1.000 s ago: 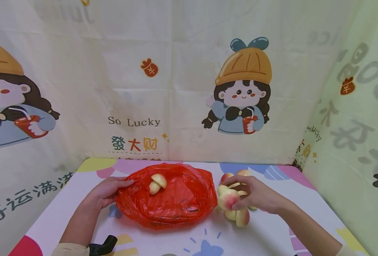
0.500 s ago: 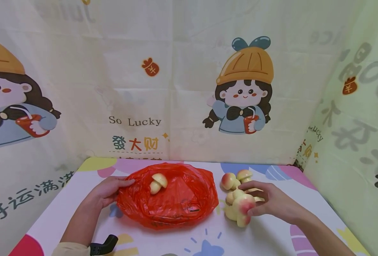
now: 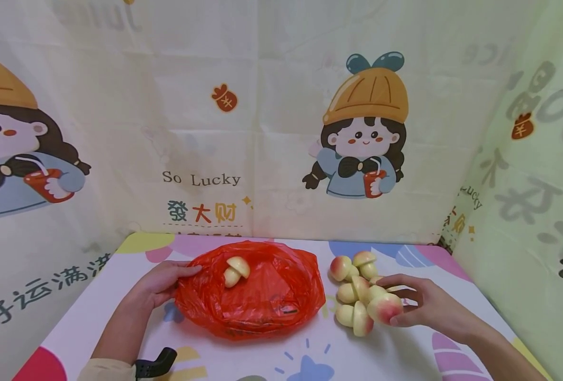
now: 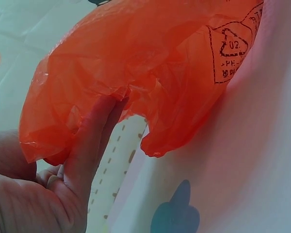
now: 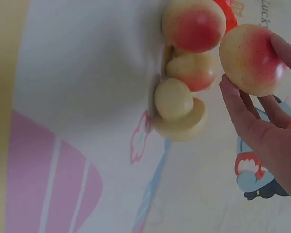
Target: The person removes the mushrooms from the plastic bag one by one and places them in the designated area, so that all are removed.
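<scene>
My left hand [image 3: 160,283] grips the left rim of a red plastic bag [image 3: 262,296], thumb over the edge. In the left wrist view its fingers lie against the thin bag [image 4: 121,58] wall. The bag's mouth faces up, and one cream toy mushroom [image 3: 237,267] lies inside. My right hand [image 3: 421,304] pinches a toy mushroom [image 3: 385,307] with a pink-tinged cap between thumb and fingertips, over the right side of the group. In the right wrist view the held mushroom [image 5: 252,58] shows its rounded cap, and its stem is hidden.
Several more toy mushrooms [image 3: 341,269] sit close together on the patterned table [image 3: 243,365], right of the bag. A printed cloth [image 3: 281,132] hangs behind the table and along both sides. A black device [image 3: 157,364] is strapped at my left wrist.
My right hand has moved right with the mushroom, away from the bag and across the group, uncovering the mushrooms behind. The left hand and bag have stayed in place.
</scene>
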